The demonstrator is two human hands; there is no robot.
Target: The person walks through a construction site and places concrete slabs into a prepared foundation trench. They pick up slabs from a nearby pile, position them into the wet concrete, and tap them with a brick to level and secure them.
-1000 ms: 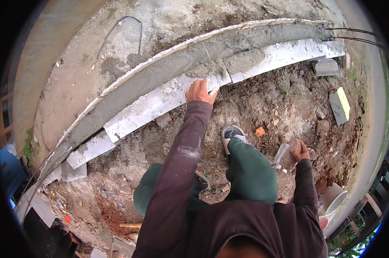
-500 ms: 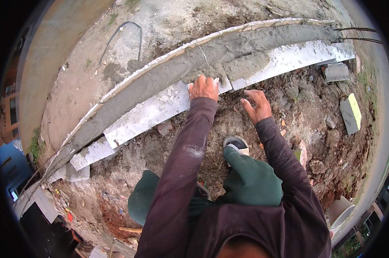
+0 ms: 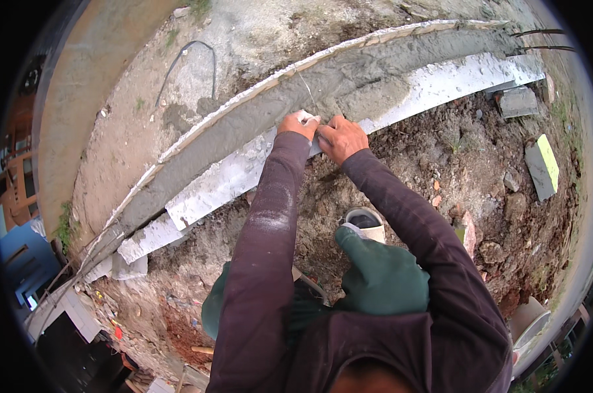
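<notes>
A long strip of wet grey concrete (image 3: 244, 118) lies between a far form edge (image 3: 296, 67) and pale boards (image 3: 221, 175) on the near side. Across it runs a thin, light wire or string (image 3: 307, 85), down to where both hands meet at the near boards. My left hand (image 3: 298, 125) is closed, its fingertips pinched at the near end of that line. Right beside it, my right hand (image 3: 345, 139) is closed too, fingers bent toward the left fingertips. What lies inside its grip is hidden.
Steel bars (image 3: 539, 39) stick out at the strip's far right end. Grey blocks (image 3: 518, 103) and rubble lie on the rough soil to the right. A bucket (image 3: 529, 322) lies at lower right. My shoe (image 3: 367, 221) stands below the hands. A bent dark rod (image 3: 212, 65) lies beyond the strip.
My right hand has moved left and up from over the soil, closing beside the left hand. The left hand has shifted slightly left; its fingers are now pinched.
</notes>
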